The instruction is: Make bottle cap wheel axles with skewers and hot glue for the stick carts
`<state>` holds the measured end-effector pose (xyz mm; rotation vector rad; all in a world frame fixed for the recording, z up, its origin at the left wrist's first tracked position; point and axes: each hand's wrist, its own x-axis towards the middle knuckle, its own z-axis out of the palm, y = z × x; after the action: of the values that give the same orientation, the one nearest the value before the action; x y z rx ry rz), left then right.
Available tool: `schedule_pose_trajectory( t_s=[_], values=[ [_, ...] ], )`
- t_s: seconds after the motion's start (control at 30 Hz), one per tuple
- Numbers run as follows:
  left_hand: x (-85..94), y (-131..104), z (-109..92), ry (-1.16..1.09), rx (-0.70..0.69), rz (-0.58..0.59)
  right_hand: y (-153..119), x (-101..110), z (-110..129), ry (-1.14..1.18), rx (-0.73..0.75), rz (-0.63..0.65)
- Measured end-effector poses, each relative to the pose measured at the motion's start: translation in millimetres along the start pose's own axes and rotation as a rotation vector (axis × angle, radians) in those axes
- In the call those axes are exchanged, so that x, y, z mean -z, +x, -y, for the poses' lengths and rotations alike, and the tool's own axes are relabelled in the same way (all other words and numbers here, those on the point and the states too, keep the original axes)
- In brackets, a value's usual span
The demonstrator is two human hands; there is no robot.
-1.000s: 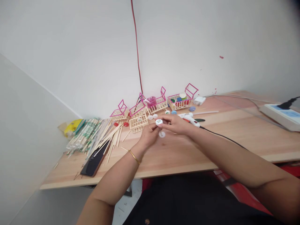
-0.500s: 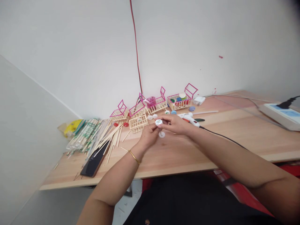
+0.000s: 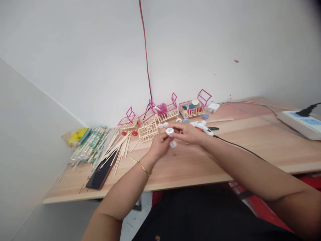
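Between my two hands is a white bottle cap (image 3: 170,131) with a printed mark on its top. My right hand (image 3: 188,133) grips its right edge with thumb and fingers. Pressed against its left side are the closed fingertips of my left hand (image 3: 159,144). Just below them a second, translucent white cap (image 3: 173,144) shows; a short piece seems to join it to the upper cap, partly hidden by my fingers. Close by to the left stands a small basket of pale sticks (image 3: 147,133). A white glue gun (image 3: 205,128) lies beyond my right hand.
Several small stick carts with pink handles (image 3: 168,112) line the wall, one holding coloured caps (image 3: 192,106). Loose sticks (image 3: 122,147), a phone (image 3: 100,175) and bagged sticks (image 3: 87,144) lie left. Loose caps (image 3: 185,120) sit behind my hands. A power strip (image 3: 301,124) stands right.
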<state>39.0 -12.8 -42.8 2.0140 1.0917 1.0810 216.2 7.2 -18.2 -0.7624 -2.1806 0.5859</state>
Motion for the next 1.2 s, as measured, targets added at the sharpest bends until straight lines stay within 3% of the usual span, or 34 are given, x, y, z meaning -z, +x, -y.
schedule_pose_trajectory(
  t_s=[1.2],
  values=[
    [-0.3,-1.1,-2.7,0.02,0.009,0.006,0.4,1.2,5.1,-0.009,-0.025,0.005]
  ],
)
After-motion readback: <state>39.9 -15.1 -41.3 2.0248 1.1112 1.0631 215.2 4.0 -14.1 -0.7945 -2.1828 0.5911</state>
